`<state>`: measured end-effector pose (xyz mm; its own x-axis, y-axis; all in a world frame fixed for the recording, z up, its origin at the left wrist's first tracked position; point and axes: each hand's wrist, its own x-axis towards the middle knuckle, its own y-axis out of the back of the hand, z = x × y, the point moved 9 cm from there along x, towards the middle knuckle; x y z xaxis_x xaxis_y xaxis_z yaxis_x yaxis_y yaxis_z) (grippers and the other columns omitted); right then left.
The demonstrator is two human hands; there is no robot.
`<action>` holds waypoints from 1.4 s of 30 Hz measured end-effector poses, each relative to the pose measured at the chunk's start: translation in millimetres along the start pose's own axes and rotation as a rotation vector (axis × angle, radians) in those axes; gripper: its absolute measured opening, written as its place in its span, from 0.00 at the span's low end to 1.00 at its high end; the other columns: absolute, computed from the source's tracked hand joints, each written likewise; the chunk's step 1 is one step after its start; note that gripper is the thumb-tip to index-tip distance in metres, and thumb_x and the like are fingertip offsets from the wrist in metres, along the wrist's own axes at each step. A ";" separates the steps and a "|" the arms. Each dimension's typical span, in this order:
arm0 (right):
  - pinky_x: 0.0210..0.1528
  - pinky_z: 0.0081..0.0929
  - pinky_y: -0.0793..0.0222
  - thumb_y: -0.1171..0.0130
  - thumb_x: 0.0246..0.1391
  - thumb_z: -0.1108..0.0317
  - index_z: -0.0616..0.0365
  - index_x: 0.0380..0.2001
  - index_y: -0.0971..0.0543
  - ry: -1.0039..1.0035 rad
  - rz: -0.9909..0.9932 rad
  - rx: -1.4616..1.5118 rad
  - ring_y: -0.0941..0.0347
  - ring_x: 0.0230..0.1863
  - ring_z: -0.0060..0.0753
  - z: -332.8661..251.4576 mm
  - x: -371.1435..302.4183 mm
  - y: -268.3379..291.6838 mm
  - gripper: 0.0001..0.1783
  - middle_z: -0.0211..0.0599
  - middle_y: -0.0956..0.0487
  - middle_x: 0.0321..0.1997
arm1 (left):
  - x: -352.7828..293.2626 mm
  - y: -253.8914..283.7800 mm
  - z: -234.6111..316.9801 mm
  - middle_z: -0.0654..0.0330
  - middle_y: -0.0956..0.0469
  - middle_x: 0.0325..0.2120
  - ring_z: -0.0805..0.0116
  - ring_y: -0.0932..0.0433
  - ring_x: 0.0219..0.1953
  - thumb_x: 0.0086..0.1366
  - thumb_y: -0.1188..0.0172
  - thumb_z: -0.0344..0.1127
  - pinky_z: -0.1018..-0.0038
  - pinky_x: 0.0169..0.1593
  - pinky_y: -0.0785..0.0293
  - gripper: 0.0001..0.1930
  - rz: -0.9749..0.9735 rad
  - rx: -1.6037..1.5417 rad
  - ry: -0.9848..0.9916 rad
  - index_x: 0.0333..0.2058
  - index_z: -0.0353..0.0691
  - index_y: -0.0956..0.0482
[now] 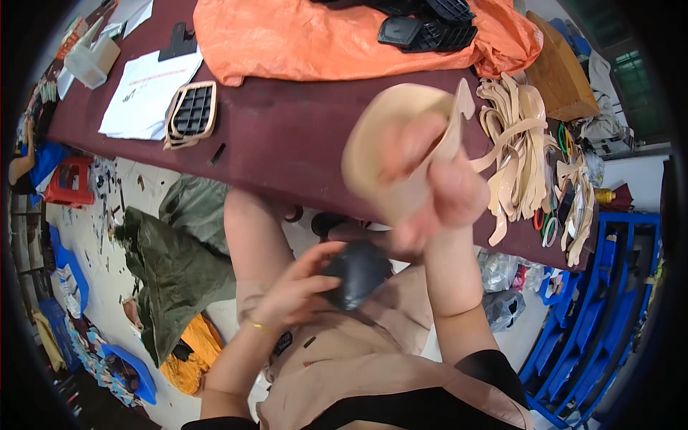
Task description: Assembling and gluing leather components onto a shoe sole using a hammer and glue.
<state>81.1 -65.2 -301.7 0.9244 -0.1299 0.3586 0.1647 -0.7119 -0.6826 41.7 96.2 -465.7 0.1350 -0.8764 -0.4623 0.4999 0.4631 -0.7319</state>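
In my left hand (pixel 299 287), low over my lap, is a smooth black rounded piece (pixel 356 278), its kind not plain; fingers and thumb curl around its left side. My right hand (pixel 448 190) is raised above the table's near edge and smeared by motion. Its fingers close on a wide beige strip (pixel 369 132) that bends into a loop, with a narrow pointed end near the top. More beige strips (pixel 519 136) lie in a bundle just right of that hand. The black piece and the looped strip are apart.
A dark red cloth covers the table (pixel 287 136). On it lie an orange sheet (pixel 301 43) with black moulded parts (pixel 430 29), papers (pixel 147 97) and a beige-rimmed black grid piece (pixel 193 111). Blue racks (pixel 588 322) stand right, a red stool (pixel 69 180) left.
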 end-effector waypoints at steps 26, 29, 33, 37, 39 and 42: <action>0.33 0.20 0.32 0.34 0.44 0.79 0.59 0.30 0.25 0.096 0.724 -1.080 0.30 0.33 0.25 28.8 -134.0 -14.9 0.11 0.37 0.30 0.37 | 2.4 -38.0 49.3 0.52 0.27 0.43 0.64 0.23 0.45 0.65 0.47 0.32 0.67 0.49 0.24 0.18 0.127 -0.342 -0.353 0.51 0.36 0.40; 0.33 0.21 0.32 0.33 0.43 0.80 0.59 0.30 0.25 0.106 0.739 -1.097 0.30 0.34 0.26 26.6 -132.3 -15.4 0.11 0.37 0.29 0.36 | 1.5 -33.8 50.8 0.55 0.27 0.46 0.65 0.24 0.46 0.65 0.51 0.32 0.69 0.51 0.25 0.18 0.146 -0.253 -0.405 0.53 0.36 0.37; 0.32 0.21 0.33 0.33 0.42 0.80 0.59 0.29 0.25 0.096 0.743 -1.152 0.30 0.33 0.26 25.9 -131.6 -12.5 0.12 0.37 0.28 0.35 | 2.2 -32.0 49.2 0.56 0.28 0.46 0.65 0.24 0.46 0.64 0.51 0.30 0.70 0.51 0.25 0.17 0.133 -0.284 -0.395 0.52 0.36 0.37; 0.28 0.19 0.29 0.36 0.44 0.82 0.61 0.30 0.26 0.109 0.708 -1.173 0.28 0.27 0.25 27.6 -130.1 -12.1 0.10 0.39 0.30 0.36 | 2.4 -31.2 49.0 0.51 0.26 0.43 0.63 0.22 0.44 0.64 0.48 0.29 0.67 0.48 0.23 0.19 0.147 -0.339 -0.382 0.52 0.36 0.41; 0.30 0.21 0.34 0.32 0.41 0.80 0.60 0.28 0.23 0.111 0.799 -1.141 0.29 0.30 0.26 20.1 -132.5 -7.6 0.11 0.37 0.27 0.33 | 2.1 -34.2 49.8 0.51 0.26 0.44 0.62 0.23 0.44 0.64 0.49 0.28 0.67 0.49 0.24 0.19 0.135 -0.331 -0.355 0.52 0.36 0.41; 0.27 0.20 0.33 0.32 0.41 0.79 0.61 0.27 0.22 0.052 0.605 -1.266 0.29 0.28 0.25 13.2 -120.0 -15.4 0.09 0.37 0.26 0.31 | 2.0 -36.5 48.4 0.51 0.27 0.45 0.61 0.23 0.46 0.64 0.51 0.26 0.66 0.51 0.25 0.19 0.093 -0.322 -0.298 0.53 0.36 0.41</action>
<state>-27.8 -29.5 -342.6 0.7215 -0.6414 0.2610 -0.6924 -0.6644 0.2813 65.1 71.2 -415.7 0.4309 -0.8069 -0.4040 0.1885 0.5183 -0.8342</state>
